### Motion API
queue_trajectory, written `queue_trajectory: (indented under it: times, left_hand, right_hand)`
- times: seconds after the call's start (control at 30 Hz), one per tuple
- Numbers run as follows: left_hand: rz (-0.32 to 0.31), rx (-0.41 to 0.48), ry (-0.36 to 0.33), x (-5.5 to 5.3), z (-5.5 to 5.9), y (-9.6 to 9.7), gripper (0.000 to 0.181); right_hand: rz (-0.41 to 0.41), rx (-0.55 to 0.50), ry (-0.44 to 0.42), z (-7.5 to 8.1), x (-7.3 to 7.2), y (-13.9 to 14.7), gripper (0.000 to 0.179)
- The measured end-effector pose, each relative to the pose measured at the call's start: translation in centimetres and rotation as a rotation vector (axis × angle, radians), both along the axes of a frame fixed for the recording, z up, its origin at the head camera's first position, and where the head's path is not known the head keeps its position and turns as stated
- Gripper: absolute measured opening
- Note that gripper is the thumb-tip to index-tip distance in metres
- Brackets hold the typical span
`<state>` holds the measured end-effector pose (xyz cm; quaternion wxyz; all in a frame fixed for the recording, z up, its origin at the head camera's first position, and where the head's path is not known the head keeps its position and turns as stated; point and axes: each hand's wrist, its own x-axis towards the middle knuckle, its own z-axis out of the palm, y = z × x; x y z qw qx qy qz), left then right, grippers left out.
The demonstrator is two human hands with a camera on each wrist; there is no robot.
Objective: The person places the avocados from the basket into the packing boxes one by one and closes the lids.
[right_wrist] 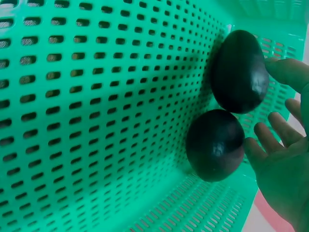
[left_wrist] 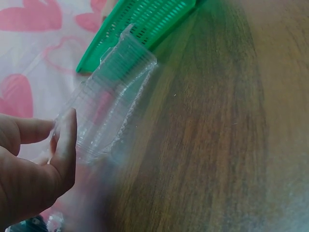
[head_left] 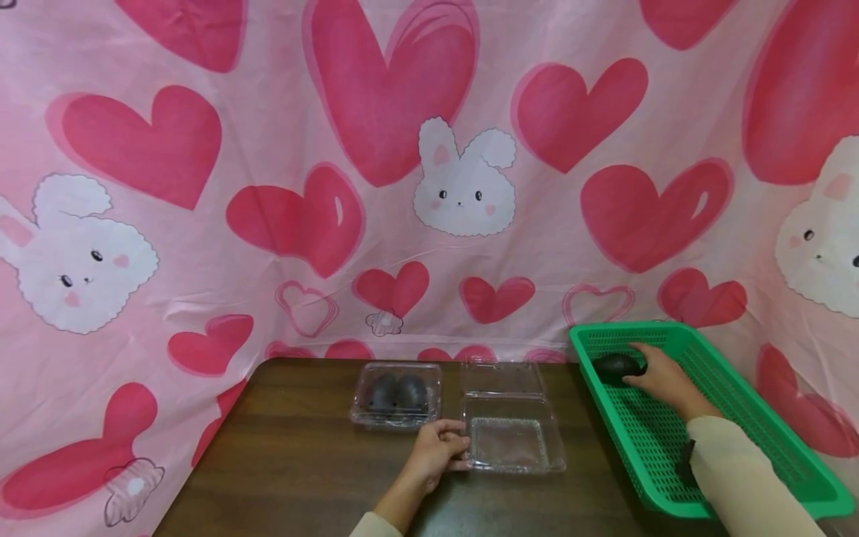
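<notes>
My left hand [head_left: 432, 451] pinches the left edge of an open clear plastic clamshell box [head_left: 513, 440], its lid folded back toward the wall. In the left wrist view, thumb and fingers [left_wrist: 67, 145] meet at the rim of that box [left_wrist: 113, 96]. My right hand [head_left: 664, 380] reaches into a green basket [head_left: 614, 447], at a dark oval fruit [head_left: 614, 368]. The right wrist view has two smooth, glossy, blackish-purple fruits, an upper one [right_wrist: 240, 72] and a lower one [right_wrist: 216, 145]. Spread fingers of the right hand [right_wrist: 285, 140] lie right at their sides, not curled round either.
A closed clear box [head_left: 396, 395] with dark round fruits inside stands left of the open one. Another dark thing [head_left: 686, 464] shows in the basket beside the right sleeve. Behind the wooden table [head_left: 302, 447] hangs a pink cloth [head_left: 282, 134] with hearts and rabbits.
</notes>
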<state>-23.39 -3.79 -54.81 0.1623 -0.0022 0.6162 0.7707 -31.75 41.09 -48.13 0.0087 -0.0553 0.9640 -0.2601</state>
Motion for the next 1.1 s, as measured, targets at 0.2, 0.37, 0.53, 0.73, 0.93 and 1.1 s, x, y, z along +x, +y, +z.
queue_trajectory:
  times: [0.2, 0.37, 0.53, 0.73, 0.93, 1.1]
  left_hand:
    - [0.007, -0.011, -0.001, 0.0, -0.2, 0.0, 0.04]
    - [0.008, -0.011, 0.001, 0.1, -0.2, 0.0, 0.04]
    - [0.008, -0.009, 0.002, 0.1, 0.0, 0.1, 0.04]
    - [0.01, -0.008, 0.005, 0.2, 0.1, 0.3, 0.039]
    - [0.012, -0.008, 0.01, 0.2, 0.1, 0.3, 0.038]
    - [0.011, -0.002, 0.012, 0.2, 0.2, 0.3, 0.038]
  right_hand:
    - [0.013, 0.022, -0.003, -0.8, -0.7, -0.6, 0.081]
    - [0.036, 0.047, 0.033, -1.3, -1.2, -1.1, 0.078]
    - [0.047, 0.057, 0.057, -1.4, -1.4, -1.5, 0.076]
    - [0.047, 0.072, 0.06, -1.8, -1.9, -1.6, 0.077]
    - [0.059, 0.106, 0.081, -2.6, -2.4, -1.8, 0.076]
    - [0.057, 0.084, 0.064, -3.2, -2.3, -2.2, 0.077]
